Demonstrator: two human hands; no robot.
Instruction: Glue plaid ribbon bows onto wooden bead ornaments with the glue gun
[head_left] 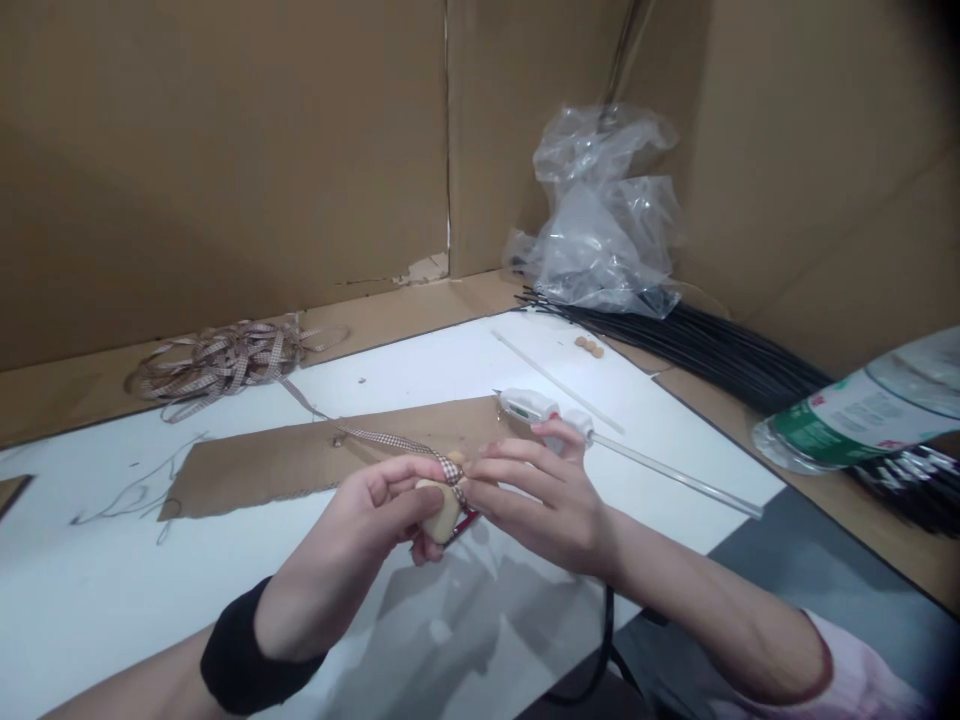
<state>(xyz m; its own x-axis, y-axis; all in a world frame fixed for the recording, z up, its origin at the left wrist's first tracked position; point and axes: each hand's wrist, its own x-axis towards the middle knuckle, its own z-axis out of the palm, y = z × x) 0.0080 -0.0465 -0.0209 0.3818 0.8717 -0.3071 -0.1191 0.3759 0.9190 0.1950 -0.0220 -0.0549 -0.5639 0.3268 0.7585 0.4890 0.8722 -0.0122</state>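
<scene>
My left hand (401,505) is closed around a small cream-coloured padded piece (440,517), with the thumb pressed on its face. Across the top of that piece runs a brown-and-white checked ribbon (390,440), which trails back over the table to the left. My right hand (536,490) meets the left one, its fingertips pinching the ribbon where it crosses the piece. A thin red edge shows under the piece; what it belongs to is hidden. Just beyond my right fingers lies a white glue gun (529,404) with a clear glue stick (675,472) sticking out of it.
A tangled heap of checked ribbon (225,362) lies at the back left. A cardboard strip (262,465) rests on the white table (75,590). At the right are a bundle of black rods (720,350), a clear plastic bag (600,220) and a plastic-wrapped roll (862,410). Cardboard walls enclose the back.
</scene>
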